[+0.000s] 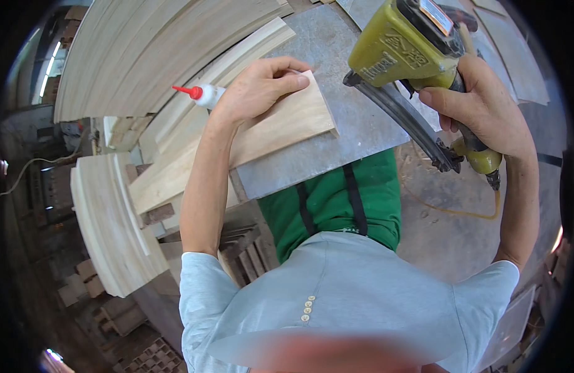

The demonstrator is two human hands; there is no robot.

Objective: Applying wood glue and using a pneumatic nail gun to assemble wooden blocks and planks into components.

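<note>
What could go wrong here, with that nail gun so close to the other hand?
The left hand presses the board flat while the right hand holds the nail gun just beside it; a slip could probably drive a nail into the fingers. The glue bottle lies next to that hand and might be knocked aside.

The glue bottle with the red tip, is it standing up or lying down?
Lying down. The glue bottle rests on its side on the wooden boards, red tip pointing left, partly hidden behind the left hand.
</note>
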